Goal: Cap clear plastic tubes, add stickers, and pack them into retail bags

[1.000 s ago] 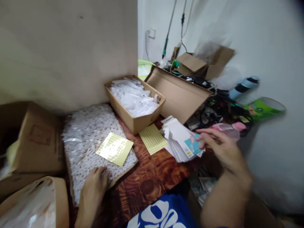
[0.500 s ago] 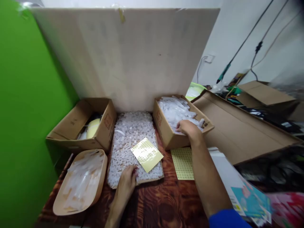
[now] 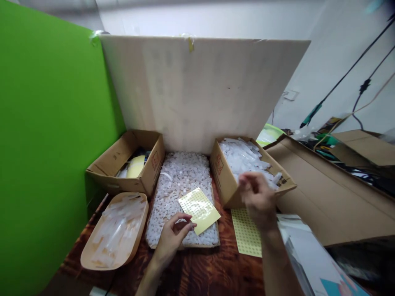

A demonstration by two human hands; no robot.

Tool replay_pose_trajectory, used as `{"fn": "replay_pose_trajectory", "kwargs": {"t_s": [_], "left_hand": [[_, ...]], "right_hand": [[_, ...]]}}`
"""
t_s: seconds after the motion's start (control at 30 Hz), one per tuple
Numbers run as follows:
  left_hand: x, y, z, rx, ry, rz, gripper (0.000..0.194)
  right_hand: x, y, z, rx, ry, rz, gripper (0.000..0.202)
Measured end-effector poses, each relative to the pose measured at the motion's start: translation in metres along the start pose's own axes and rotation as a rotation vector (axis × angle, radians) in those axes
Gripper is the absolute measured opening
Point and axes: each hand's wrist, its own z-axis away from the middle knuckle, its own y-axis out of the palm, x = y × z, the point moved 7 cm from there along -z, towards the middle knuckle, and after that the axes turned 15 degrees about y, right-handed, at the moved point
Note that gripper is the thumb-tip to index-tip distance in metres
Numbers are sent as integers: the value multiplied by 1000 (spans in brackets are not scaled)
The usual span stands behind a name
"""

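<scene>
the left hand point(image 3: 171, 236) is partly closed, with the thumb and a finger pinching a small clear bit point(image 3: 193, 227). the bit is too small to tell which way its long side points. it is over the near part of the flat tray point(image 3: 182, 176), beside a shiny yellow sheet point(image 3: 200, 209). i cannot tell if the fingers touch the sheet. the right hand point(image 3: 258, 197) is up in front of the right box point(image 3: 224, 185), with its fingers curled. it is blurry, so i cannot tell if it holds something.

the yellow sheet lies flat on the little white bits in the tray. it is turned on a slant, and its long way goes from far left to near right. the tray's long way points away from the person. the right box is full of clear white sticks point(image 3: 243, 156), and many lean from far left to near right. a dotted sheet point(image 3: 246, 234) lies on the brown table point(image 3: 197, 271) by the right arm, with its long way going away from the person. white cards point(image 3: 308, 246) are to the right of it. on the left is a peach tub point(image 3: 139, 238) with clear bags in it, and behind it is an open brown box point(image 3: 149, 168). a big pale board point(image 3: 197, 90) stands at the back.
</scene>
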Motion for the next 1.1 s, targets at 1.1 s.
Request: {"fn": "replay_pose_trajectory", "kwargs": {"t_s": [1.1], "left_hand": [[29, 35, -13, 148, -42, 19, 29]], "right_hand": [[-111, 87, 141, 251, 505, -451, 44]]}}
